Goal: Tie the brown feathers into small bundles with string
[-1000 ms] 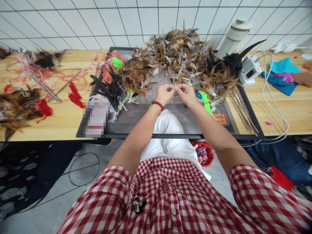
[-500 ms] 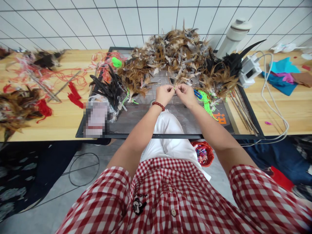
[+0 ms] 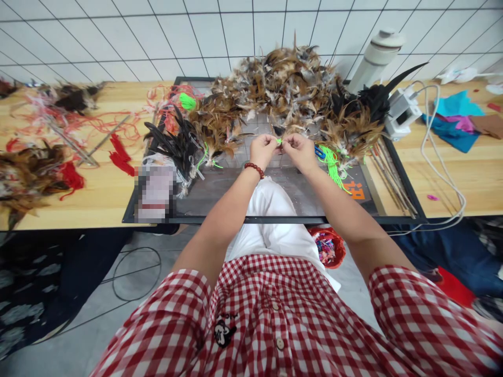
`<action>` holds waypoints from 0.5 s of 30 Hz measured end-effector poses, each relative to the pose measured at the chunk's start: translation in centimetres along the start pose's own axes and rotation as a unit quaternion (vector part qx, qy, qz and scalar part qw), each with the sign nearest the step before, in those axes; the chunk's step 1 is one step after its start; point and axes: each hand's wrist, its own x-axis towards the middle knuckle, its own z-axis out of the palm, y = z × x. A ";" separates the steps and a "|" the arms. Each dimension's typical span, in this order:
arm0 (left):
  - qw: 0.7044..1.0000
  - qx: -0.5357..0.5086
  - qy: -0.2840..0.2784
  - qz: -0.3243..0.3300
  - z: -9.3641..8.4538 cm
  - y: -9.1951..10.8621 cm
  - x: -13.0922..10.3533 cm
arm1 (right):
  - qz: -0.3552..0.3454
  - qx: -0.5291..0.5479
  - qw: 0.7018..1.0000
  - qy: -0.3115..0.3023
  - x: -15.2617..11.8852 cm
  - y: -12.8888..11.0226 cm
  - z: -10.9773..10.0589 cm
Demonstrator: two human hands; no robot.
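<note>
Close together over the dark framed tray (image 3: 220,201), my two hands pinch at a short piece of bright green cord (image 3: 279,141). My left hand (image 3: 262,152), with a red bead bracelet (image 3: 254,168) at the wrist, has thumb and forefinger closed on the cord's left side. My right hand (image 3: 299,151) is pinched closed at its right side. Just beyond the fingertips lies a large heap of brown feathers (image 3: 283,84). Beside my right hand are blue-handled scissors (image 3: 319,152) and a hank of green cord (image 3: 332,166).
Black feathers (image 3: 175,139) and a blurred-out object (image 3: 155,193) lie at left. A white bottle (image 3: 373,63), a white charger (image 3: 403,114) with a cable and thin sticks (image 3: 395,180) are at right. Below the tray sits a red basket of scraps (image 3: 330,248).
The fingertips of my hands have drawn slightly apart, and more green cord shows between them. The rest of the table looks the same.
</note>
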 end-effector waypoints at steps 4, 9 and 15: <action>0.998 -0.051 0.010 -0.025 0.1 0.8 -0.5 | -0.050 -0.050 0.997 -0.003 -0.3 -0.6 -0.1; 0.995 -0.087 0.006 -0.044 -0.1 1.1 -0.8 | -0.064 -0.085 0.994 0.012 -0.3 -0.9 -0.1; 0.991 -0.123 0.002 -0.060 -0.5 1.3 -0.8 | -0.069 -0.096 0.993 0.024 -0.2 -0.8 -0.1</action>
